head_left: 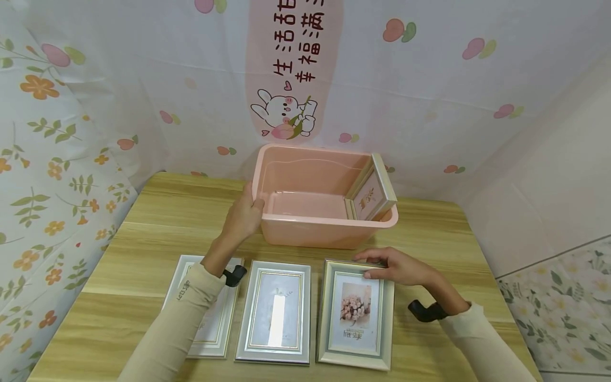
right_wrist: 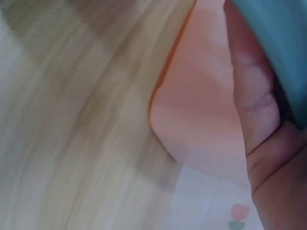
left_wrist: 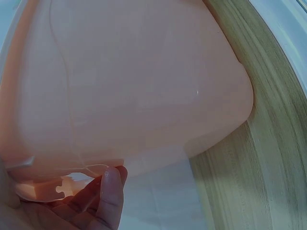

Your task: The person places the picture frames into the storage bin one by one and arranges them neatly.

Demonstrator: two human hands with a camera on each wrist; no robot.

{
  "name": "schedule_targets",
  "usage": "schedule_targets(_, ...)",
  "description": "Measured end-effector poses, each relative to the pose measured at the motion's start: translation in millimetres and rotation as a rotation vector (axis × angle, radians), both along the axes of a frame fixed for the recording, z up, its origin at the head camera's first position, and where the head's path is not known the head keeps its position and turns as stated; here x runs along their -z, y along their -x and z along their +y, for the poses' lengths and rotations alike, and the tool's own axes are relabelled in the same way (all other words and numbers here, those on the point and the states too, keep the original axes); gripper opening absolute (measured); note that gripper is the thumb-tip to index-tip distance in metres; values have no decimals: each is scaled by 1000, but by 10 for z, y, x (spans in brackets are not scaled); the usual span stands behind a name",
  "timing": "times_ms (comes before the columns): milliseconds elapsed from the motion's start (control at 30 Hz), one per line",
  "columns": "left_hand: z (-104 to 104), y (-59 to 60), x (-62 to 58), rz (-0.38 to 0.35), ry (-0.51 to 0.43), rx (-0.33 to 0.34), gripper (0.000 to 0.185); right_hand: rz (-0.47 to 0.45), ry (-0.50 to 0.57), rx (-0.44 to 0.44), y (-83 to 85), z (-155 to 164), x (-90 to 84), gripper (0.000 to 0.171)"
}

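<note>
My left hand (head_left: pixel 242 215) grips the left rim of a pink plastic bin (head_left: pixel 315 232); in the left wrist view its fingers (left_wrist: pixel 111 196) curl at the bin's edge. At the right, my right hand (head_left: pixel 398 267) pinches the top edge of a silver-green picture frame (head_left: pixel 355 339) with a pink flower print, thumb over the front and fingers behind. The right wrist view shows those fingers (right_wrist: pixel 256 100) against the frame's blurred edge (right_wrist: pixel 283 43). Inside the bin, another picture frame (head_left: pixel 374 196) leans at the right end.
Two more silver picture frames lie on the wooden table (head_left: pixel 429 228): one in the middle (head_left: pixel 277 270), one at the left (head_left: pixel 221 339), partly hidden by my left sleeve (head_left: pixel 176 323). A patterned white cloth (head_left: pixel 191 79) hangs right behind the bin.
</note>
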State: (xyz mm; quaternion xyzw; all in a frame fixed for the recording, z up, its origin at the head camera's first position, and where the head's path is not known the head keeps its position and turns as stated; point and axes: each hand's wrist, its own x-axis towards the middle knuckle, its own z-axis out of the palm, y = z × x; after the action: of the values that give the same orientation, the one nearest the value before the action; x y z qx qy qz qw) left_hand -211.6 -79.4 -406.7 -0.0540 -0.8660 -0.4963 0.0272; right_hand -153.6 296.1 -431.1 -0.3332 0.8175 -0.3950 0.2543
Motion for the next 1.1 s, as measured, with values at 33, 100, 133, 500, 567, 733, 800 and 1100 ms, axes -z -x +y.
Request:
schedule_targets(33,0,0,-1,0,-2,-1,49,4,4,-8,1,-6,-17,37)
schedule_targets(100,-3,-2,-2,4,-6,5,49,3,14,-29,-1,-19,-58,38)
schedule_targets(133,-2,-4,-5,6,-8,5,49,2,16,-37,-4,-26,-82,38)
schedule_targets(500,-2,5,-2,20,-11,11,48,89,21,-39,-78,-137,-414,41)
schedule_targets(567,-3,7,3,23,-9,5,48,85,25,-27,-85,-144,-469,41)
schedule_targets(733,1,7,16,19,-10,2,49,20,57,-5,-103,-150,-616,41)
schedule_targets(800,4,5,16,16,-13,10,49,29,69,-2,-112,-150,-680,41)
schedule_targets(1100,-13,4,3,16,17,-6,48,143,75,143,-114,-143,-1034,42)
